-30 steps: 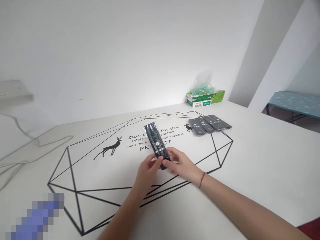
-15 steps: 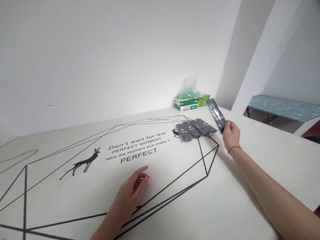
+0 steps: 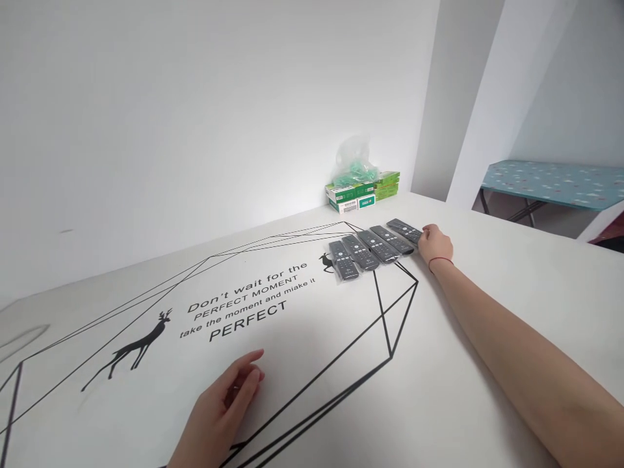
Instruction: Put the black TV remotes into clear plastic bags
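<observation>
Black plastic is showing through clear film on the end remote control (image 3: 402, 229), whose near end the right hand (image 3: 435, 244) is grasping in bent fingers; whether it is fully resting on the tabletop (image 3: 511, 312) or being held just above, I cannot tell. It is sitting at the right end of a row, just beside four wrapped remote controls (image 3: 377, 247) that are lying face up, slanting much alike, probably for neatness. Gripping only that near end is likely keeping the knuckles off the neighbours. Well apart, the left hand (image 3: 229, 403) is curving loosely near the printed lettering (image 3: 248, 322), its fingers holding nothing. Behind the row, green-and-white boxes (image 3: 350, 194) are standing near the wall (image 3: 195, 117), bearing a plastic bag (image 3: 355, 158). With the tabletop's far edge running along that wall, room is narrowing behind the row, while plain white surface is spreading right of the right forearm, leaving space for swinging outward. Beyond, a blue folding table (image 3: 550, 183) is standing well apart.
</observation>
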The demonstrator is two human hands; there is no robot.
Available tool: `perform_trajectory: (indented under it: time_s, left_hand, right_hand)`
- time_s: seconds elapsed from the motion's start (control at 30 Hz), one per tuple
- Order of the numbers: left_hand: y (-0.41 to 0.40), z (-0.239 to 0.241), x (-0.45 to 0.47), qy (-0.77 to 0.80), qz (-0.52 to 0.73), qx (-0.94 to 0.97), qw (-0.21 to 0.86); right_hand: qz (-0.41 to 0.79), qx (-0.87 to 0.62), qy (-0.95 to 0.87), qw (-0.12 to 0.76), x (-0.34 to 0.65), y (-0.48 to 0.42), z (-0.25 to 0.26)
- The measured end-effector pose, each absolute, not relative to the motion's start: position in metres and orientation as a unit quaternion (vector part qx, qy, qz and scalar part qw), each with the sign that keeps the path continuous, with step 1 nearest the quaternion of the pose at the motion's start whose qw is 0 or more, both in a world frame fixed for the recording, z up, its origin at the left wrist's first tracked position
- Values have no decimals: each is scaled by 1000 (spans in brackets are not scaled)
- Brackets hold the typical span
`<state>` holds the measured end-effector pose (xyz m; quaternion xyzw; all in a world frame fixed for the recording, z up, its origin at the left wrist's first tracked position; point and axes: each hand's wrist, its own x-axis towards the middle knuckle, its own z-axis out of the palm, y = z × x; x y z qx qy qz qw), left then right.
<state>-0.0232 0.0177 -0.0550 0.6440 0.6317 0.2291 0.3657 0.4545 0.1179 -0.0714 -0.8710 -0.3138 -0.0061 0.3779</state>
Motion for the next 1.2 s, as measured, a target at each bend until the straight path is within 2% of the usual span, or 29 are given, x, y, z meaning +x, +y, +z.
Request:
perform_trajectory:
  time_s: [0.3,0.67,0.87,1.03,1.2]
  left_hand:
    - [19,-51,-22,638,195,663,338]
    - [12,-43,-11,593,285,668,347]
    - [18,-47,-17,576,309,707,271]
    - [27,-51,-12,567,284,748,195]
    - [39,-62,1,535,255,803,69]
  right_hand:
    - [-20,-873,-365,324,454,123,-76]
    - [-138,-813,-406,394,445,102,-77]
    - [-176,-683,-590,392,390,82,-64]
    - [-139,-518,-781,318,307,65,-61]
    - [-87,-414,-868,260,205,53,-62]
